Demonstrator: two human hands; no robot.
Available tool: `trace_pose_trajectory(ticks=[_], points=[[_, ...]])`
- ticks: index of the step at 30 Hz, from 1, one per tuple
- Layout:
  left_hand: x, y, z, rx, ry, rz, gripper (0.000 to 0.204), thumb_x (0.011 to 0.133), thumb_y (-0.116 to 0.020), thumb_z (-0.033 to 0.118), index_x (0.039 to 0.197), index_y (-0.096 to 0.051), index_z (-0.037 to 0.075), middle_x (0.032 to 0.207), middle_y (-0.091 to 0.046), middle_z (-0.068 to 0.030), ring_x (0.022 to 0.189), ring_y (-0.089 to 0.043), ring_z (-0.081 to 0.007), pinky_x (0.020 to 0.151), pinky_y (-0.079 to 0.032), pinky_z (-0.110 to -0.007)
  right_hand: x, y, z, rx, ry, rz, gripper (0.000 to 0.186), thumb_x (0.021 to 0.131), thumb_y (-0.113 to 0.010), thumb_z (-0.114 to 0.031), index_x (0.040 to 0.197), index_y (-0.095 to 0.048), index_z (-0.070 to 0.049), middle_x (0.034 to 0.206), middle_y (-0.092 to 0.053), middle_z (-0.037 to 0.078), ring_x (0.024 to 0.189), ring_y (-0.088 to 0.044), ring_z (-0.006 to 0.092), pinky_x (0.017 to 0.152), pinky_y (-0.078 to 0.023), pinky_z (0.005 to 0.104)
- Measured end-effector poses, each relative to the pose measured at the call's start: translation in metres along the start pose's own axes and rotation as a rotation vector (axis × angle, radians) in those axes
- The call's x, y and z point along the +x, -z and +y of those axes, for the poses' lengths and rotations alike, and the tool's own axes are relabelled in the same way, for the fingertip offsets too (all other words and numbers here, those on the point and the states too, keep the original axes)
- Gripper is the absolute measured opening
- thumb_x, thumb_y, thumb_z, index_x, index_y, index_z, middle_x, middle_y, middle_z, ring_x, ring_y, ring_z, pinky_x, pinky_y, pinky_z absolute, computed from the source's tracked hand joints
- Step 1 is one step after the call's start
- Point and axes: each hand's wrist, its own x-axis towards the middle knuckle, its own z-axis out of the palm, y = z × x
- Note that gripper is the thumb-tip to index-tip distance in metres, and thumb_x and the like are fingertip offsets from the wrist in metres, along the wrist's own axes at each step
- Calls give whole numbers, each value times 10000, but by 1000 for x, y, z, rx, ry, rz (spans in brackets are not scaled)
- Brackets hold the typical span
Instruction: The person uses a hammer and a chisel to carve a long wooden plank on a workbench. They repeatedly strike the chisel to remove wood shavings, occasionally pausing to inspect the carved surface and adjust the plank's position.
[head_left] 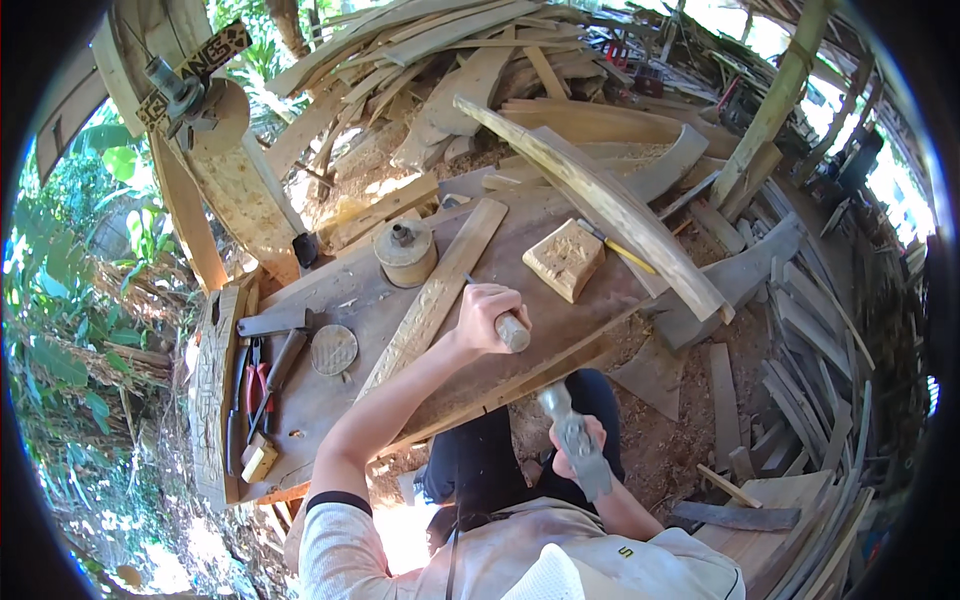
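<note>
My left hand is wrapped round the wooden handle of a chisel, whose dark blade tip shows near 470 along the edge of a long wooden plank. That plank lies slantwise across the workbench, with chipped marks on its face. Whether the blade touches the wood I cannot tell. Over my lap, below the bench's near edge, my right hand grips a hammer with a grey metal head. Most of the hammer's handle is hidden.
A carved wood block lies beside a yellow-handled tool. Behind the plank stands a round container. Left on the bench are a round disc, red-handled pliers and another hammer-like tool. A long timber overhangs the right end.
</note>
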Motion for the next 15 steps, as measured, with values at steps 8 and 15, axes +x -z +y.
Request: trace_pose_trajectory(ticks=[8, 15], points=[[-4, -2, -2, 20, -21, 45, 230, 651, -715, 58, 604, -490, 74, 546, -519, -104, 484, -560, -314, 479, -433, -392, -13, -18, 19, -76, 105, 68, 84, 813, -702, -69, 874, -646, -60, 697, -635, 102, 565, -637, 273, 519, -465, 362], [1, -4, -5, 34, -59, 65, 220, 642, -673, 10, 597, -463, 54, 536, -474, -106, 457, -524, -301, 460, -410, -387, -13, -12, 14, -179, 111, -1, 26, 832, -669, -90, 842, -649, -76, 692, -614, 99, 550, -586, 310, 502, -424, 421]])
